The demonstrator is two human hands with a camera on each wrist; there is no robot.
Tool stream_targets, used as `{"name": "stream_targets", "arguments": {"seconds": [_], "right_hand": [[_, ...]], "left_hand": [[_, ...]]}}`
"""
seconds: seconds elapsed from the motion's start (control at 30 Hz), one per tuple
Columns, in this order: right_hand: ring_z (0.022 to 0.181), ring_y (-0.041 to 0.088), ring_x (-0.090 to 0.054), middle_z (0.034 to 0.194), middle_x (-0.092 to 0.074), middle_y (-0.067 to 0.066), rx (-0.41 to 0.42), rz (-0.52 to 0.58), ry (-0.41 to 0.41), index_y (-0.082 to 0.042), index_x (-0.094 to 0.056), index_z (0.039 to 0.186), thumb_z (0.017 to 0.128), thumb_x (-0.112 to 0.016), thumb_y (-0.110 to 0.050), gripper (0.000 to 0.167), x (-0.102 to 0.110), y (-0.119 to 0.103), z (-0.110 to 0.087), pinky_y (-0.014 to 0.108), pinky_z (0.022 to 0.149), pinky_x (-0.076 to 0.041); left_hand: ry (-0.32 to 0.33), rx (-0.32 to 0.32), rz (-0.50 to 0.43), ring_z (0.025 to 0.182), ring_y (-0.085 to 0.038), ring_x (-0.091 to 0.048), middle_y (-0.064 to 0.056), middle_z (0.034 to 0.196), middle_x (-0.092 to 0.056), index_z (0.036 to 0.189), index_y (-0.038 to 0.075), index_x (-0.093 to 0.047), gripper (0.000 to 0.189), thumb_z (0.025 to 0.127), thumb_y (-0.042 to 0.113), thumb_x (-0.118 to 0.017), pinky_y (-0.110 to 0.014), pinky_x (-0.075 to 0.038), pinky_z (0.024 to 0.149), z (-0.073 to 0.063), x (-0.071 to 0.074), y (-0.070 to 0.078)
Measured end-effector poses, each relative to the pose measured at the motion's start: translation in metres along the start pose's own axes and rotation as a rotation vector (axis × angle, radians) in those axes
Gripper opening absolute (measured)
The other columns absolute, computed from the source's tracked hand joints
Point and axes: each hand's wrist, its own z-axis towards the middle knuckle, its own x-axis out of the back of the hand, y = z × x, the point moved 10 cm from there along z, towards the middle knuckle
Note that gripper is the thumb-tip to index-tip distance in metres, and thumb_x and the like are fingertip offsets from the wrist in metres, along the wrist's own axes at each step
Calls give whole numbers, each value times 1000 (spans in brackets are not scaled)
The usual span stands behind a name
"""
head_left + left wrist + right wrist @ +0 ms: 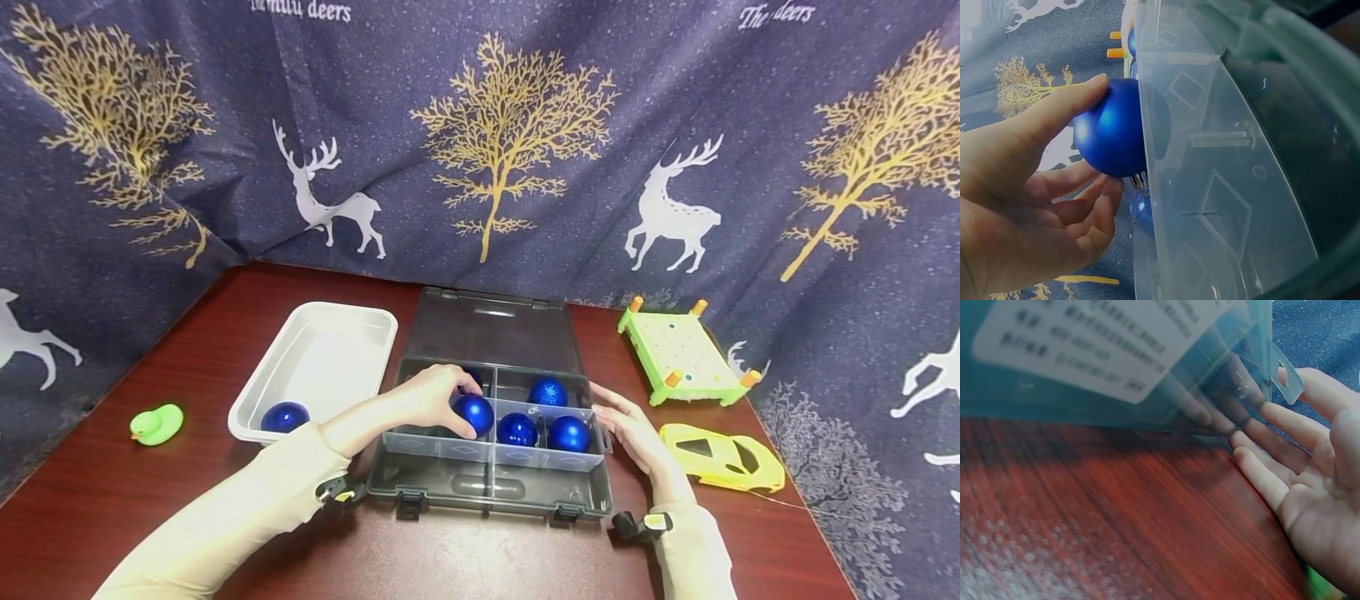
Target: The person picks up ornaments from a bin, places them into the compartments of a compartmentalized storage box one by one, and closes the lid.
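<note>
An open grey organiser box (491, 492) stands mid-table with a clear divided insert (525, 454). My left hand (435, 400) grips a blue ball (474, 414) over the insert's front-left compartment; in the left wrist view the thumb and fingers curl round this blue ball (1113, 128) beside the clear wall (1210, 187). Three more blue balls lie in the insert (517, 429) (570, 433) (548, 392). My right hand (630, 429) rests flat against the box's right side, its straight fingers (1279, 447) touching the insert's edge.
A white tray (330, 342) left of the box holds one blue ball (285, 416). A green rubber duck (156, 423) sits at far left. A green pegboard toy (686, 354) and a yellow toy car (722, 457) lie to the right. A patterned curtain hangs behind.
</note>
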Motion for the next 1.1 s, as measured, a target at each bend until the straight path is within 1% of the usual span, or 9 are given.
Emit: {"name": "stream_targets", "arguments": {"seconds": [0.23, 0.5, 0.73, 0.97, 1.1], "right_hand": [[103, 3, -67, 116, -71, -7, -6, -6, 6, 18, -19, 146, 102, -42, -3, 54, 0, 0, 0, 17, 93, -49], [102, 3, -68, 117, -70, -8, -16, -18, 14, 18, -19, 146, 102, -43, -4, 55, 0, 1, 0, 16, 94, -49], [103, 3, -67, 115, -72, -6, -11, 0, 4, 18, -19, 146, 102, -41, -3, 54, 0, -1, 0, 16, 93, -49], [103, 3, -67, 116, -70, -8, -14, -19, 12, 18, -19, 146, 102, -42, -4, 54, 1, 0, 1, 16, 94, -49], [104, 3, -67, 116, -71, -7, -17, -24, 13, 18, -18, 146, 102, -42, -4, 54, 1, 2, 0, 16, 93, -49]], "left_hand": [[4, 0, 9, 99, -24, -61, -9, 106, -68, 110, 8, -71, 55, 66, 34, -90, -39, -52, 87, 2, -3, 0], [9, -26, 41, 96, -22, -58, -4, 101, -64, 108, 9, -73, 52, 65, 32, -91, -38, -50, 86, 3, -5, 3], [23, -15, 33, 92, -19, -58, -2, 95, -65, 105, 11, -73, 50, 63, 30, -92, -35, -49, 82, 4, -4, 2], [52, -13, 35, 91, -20, -58, -3, 95, -65, 102, 10, -74, 49, 62, 31, -93, -38, -49, 82, 5, -5, 3], [51, -12, 47, 89, -18, -57, -3, 96, -65, 103, 9, -75, 50, 63, 33, -92, -37, -49, 82, 5, -8, 0]]}}
